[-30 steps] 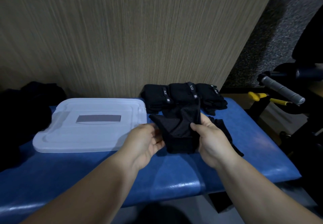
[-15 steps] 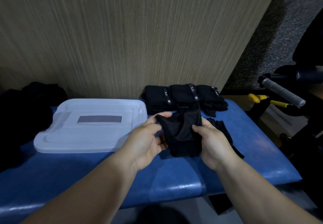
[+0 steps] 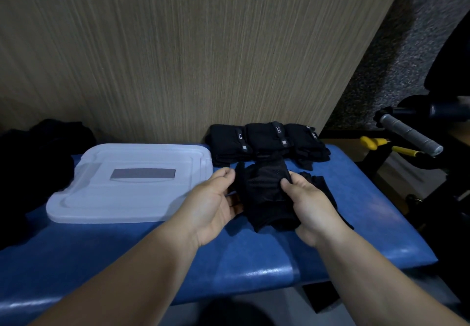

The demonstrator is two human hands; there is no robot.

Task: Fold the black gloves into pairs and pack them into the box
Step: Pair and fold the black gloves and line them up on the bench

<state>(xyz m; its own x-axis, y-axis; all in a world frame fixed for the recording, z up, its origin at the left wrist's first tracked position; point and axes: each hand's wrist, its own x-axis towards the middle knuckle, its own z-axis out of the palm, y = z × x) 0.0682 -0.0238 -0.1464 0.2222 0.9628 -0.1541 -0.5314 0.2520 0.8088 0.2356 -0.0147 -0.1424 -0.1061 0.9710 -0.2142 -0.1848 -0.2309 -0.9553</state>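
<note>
Head cam: both hands, left (image 3: 213,204) and right (image 3: 305,207), pinch a floppy mesh-textured black glove (image 3: 267,193) between curled fingers, over a glossy blue padded bench (image 3: 229,257).

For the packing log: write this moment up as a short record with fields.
left hand: pinches black glove at its left edge
right hand: grips the same glove, thumb on top
folded pairs: three in a row by the wall, behind the hands
loose glove: on bench, right of right hand
lid: flat on bench, left of hands
</note>
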